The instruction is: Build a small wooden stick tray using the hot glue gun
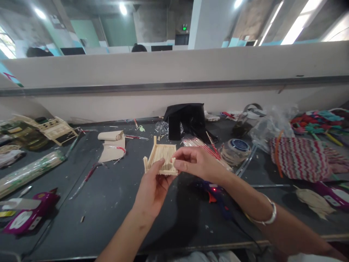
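A small tray-like model made of pale wooden sticks [163, 153] is held above the dark table. It has a slatted floor, low edges and short upright posts at some corners. My left hand [152, 193] grips its near side, thumb on top and fingers underneath. At its near right corner, my right hand [195, 163] pinches a short pale stick piece [173, 161]. Below my right forearm lies a dark blue glue gun [215, 194] with a red trigger and a lit red light.
Bundled sticks [203, 145] and a clear jar [236, 151] lie beyond my right hand. Brown paper [112, 145] rests at the left, near a wooden stick model [56, 129]. Striped knitting [300, 158] sits at the right. A low partition [174, 69] closes the table's back.
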The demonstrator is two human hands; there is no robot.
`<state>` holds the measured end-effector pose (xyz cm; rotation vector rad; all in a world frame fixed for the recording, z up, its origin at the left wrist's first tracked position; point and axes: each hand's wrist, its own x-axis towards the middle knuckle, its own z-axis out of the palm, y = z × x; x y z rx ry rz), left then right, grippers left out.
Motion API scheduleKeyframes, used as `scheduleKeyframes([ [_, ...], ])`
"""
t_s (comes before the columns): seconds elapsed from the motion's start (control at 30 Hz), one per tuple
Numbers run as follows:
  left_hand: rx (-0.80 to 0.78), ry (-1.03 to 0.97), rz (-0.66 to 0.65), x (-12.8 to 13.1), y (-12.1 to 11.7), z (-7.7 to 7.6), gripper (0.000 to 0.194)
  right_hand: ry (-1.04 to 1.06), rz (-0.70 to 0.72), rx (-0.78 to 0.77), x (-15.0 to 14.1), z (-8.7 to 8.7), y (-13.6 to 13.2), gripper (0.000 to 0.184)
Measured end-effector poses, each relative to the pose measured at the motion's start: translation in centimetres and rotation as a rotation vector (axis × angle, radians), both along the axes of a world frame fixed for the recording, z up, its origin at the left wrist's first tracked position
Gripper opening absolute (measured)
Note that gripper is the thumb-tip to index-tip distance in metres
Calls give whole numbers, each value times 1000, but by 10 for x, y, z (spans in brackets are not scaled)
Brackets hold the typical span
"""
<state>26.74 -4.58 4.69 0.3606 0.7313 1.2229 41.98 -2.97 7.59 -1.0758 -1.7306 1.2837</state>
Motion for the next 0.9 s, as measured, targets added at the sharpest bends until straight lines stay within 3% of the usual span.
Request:
scheduleKeyframes([
  [0.33, 53, 27, -179, 2, 3, 9, 18, 150, 226, -115, 10, 13, 12, 18],
  [0.9, 11, 29, -198, 10, 4, 10, 15, 120, 169, -6, 15, 11, 2, 16],
])
